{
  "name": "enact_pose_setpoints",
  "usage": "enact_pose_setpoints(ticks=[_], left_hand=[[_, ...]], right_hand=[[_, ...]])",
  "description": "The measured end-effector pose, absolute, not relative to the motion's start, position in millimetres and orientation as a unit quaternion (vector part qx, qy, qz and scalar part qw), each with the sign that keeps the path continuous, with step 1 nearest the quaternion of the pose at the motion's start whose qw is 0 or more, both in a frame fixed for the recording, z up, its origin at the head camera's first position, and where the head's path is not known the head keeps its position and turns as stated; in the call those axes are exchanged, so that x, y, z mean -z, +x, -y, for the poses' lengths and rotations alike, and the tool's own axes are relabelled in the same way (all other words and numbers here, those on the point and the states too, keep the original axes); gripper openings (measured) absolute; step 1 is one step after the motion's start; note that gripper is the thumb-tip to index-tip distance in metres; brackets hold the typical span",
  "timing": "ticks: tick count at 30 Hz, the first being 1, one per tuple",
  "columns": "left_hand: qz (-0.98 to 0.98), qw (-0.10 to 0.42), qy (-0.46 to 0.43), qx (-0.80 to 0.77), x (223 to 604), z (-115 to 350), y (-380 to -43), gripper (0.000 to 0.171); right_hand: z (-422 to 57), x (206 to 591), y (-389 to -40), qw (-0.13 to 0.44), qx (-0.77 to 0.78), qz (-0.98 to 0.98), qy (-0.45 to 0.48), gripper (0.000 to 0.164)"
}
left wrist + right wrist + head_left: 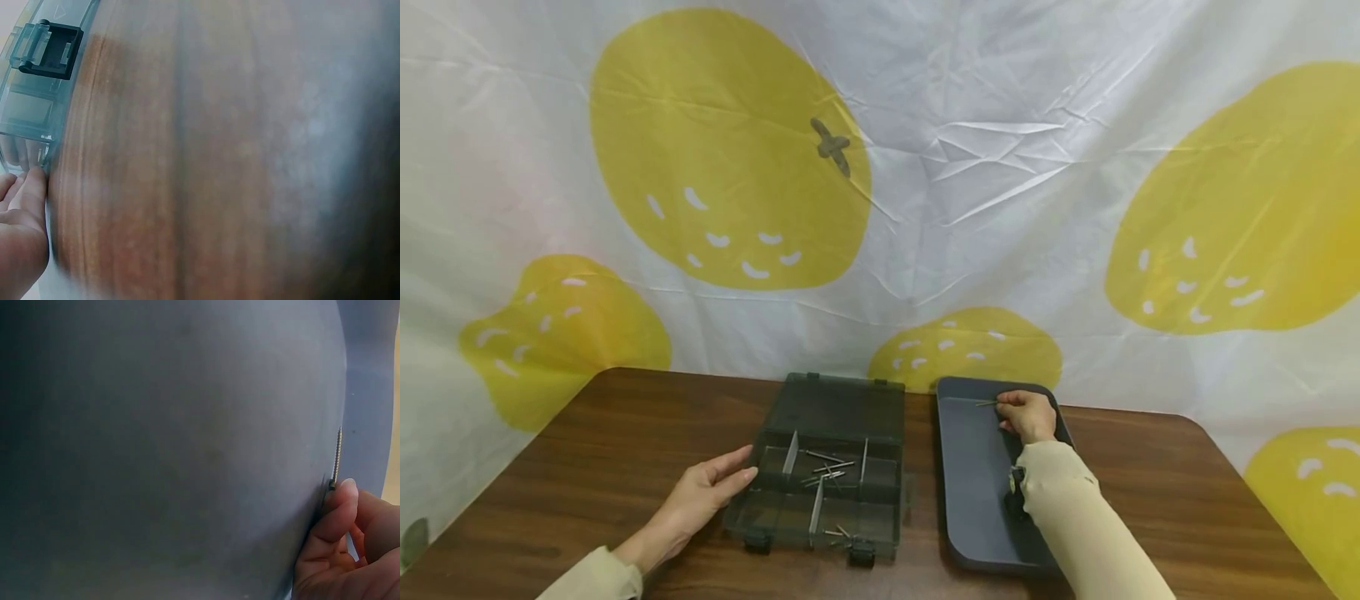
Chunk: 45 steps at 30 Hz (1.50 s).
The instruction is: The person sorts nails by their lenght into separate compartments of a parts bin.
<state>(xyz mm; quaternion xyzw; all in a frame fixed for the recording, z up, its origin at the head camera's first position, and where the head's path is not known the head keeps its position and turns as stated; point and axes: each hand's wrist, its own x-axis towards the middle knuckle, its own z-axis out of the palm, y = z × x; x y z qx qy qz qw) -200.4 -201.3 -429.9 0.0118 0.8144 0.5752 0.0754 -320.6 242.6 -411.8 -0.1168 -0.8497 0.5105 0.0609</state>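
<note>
My right hand point(1027, 414) is at the far end of the grey tray point(962, 483), thumb and finger pinching a thin screw point(337, 453). Its threaded shaft and pointed tip stick out past the fingertips, close to the tray's wall. On the left, my left hand point(700, 497) rests at the side of a see-through dark organizer box point(842, 408), fingers extended along its edge. The box lies with its lid back. Several screws point(831, 475) lie in its middle compartment, and a few more point(842, 532) in the front right one.
Thin dividers point(817, 512) split the box into compartments. Two black latches point(861, 553) stick out at its front. Box and tray stand side by side on a brown wooden table point(587, 467), with a lemon-print cloth point(925, 208) hanging behind.
</note>
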Motion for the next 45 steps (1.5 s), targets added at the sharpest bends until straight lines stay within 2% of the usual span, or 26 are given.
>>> enact_pose_setpoints(ticks=[22, 45], left_hand=[[-0.812, 0.077, 0.01, -0.578, 430.6, 201.1, -199.8, 0.061], [-0.811, 0.08, 0.013, -0.579, 431.0, 200.9, -200.6, 0.061]], right_hand=[[-238.1, 409.5, -320.5, 0.072, -0.407, 0.903, -0.116, 0.02], [-235.3, 409.6, -321.0, 0.053, -0.347, 0.932, -0.093, 0.012]])
